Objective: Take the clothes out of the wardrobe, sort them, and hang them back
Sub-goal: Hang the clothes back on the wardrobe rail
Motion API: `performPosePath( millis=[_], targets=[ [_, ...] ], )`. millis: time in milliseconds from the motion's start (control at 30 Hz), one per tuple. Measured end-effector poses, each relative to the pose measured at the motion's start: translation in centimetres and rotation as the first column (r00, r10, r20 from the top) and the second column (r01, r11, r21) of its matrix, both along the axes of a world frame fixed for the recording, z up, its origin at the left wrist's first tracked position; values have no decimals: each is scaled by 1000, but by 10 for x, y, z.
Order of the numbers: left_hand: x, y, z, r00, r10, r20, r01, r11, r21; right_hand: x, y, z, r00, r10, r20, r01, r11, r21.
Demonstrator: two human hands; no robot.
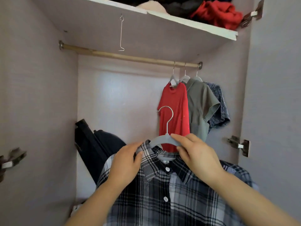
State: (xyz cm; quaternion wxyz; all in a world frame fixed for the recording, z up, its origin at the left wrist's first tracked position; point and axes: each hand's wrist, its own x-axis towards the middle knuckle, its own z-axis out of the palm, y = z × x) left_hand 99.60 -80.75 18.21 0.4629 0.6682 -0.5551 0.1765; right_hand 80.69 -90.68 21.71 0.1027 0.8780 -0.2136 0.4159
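3 tops (199, 103) hang on the rail (130, 57) right of centre — left hand (125, 162) and right hand (193, 154) each grip the grey hanger (162, 141) inside the plaid shirt (162, 201), not yet hung.

Soft, even daylight fills the wardrobe (40, 98) from its open front. The back panel (123, 98) carries a pale, washed-out sheen near its middle. The underside of the shelf (192, 24) sits in shade, as does the lower left corner, where a dark bag (97, 150) loses all detail. The hanger (160, 141) hook shows a thin glint. The wide lens bows the rod (130, 56) and leans the side walls outward. The hinge (13, 158) at the left edge is smeared; the left hand (127, 163) and right hand (195, 154) are sharpest.
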Motion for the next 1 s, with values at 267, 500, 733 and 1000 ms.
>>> performPosePath(
  millis=[267, 500, 733, 1000],
  targets=[
    [87, -97, 62, 994, -24, 107, 24, 1000, -4, 86, -86, 62, 997, -69, 44, 73, 992, -98],
    [133, -154, 124, 980, 44, 195, -38, 999, -35, 146, -146, 138, 985, -157, 74, 167, 974, -152],
    [164, -201, 172, 947, 169, 272, -144, 984, -108, 196, -207, 209, 918, -395, 18, 391, 902, -182],
    [195, -238, 200, 882, 302, 363, -282, 953, -109, 225, -253, 262, 887, -456, 75, 462, 870, -172]
  ],
)
